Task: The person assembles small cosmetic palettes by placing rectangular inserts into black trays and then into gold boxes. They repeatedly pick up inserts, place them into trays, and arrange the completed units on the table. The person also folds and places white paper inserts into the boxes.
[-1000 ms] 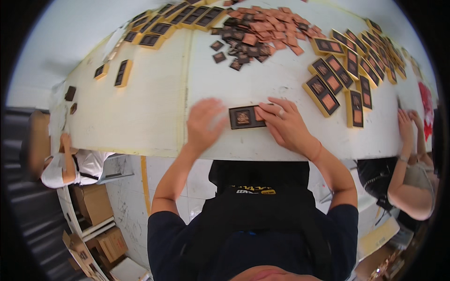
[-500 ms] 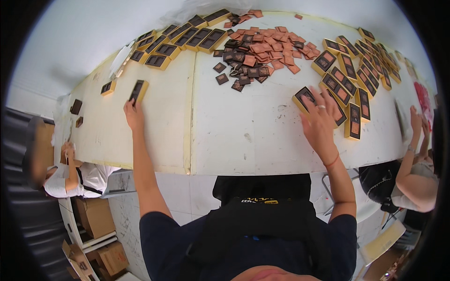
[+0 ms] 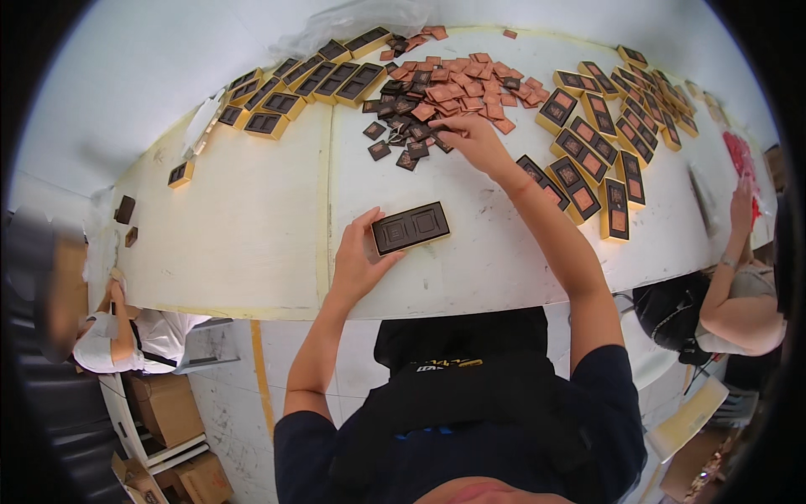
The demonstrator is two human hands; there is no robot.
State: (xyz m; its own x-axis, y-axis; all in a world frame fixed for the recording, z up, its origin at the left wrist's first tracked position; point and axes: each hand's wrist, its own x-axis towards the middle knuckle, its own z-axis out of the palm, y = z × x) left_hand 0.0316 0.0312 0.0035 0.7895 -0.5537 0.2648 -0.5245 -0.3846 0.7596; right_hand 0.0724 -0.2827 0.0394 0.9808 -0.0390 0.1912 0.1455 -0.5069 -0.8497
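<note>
In my left hand [image 3: 356, 265] is a small gold box [image 3: 411, 228] with a dark insert. Two square recesses show in that insert, both without a tile, and the box lies at a slight tilt near the middle of the table. My right hand [image 3: 477, 144] reaches into the pile, its fingers pinched together where dark square tiles [image 3: 410, 107] meet copper-coloured square tiles [image 3: 470, 84]. What sits between those fingertips, if anything, is hidden.
At the far left stand several gold boxes with bare dark inserts [image 3: 315, 80]. Toward the right are many boxes holding tiles [image 3: 581, 154]. A lone small box [image 3: 180, 174] rests at left. One person [image 3: 138, 332] sits left, another [image 3: 739, 294] right.
My left hand has brought the box from the left to the middle and turned it crosswise. My right hand has left a box on the right and moved to the tile pile.
</note>
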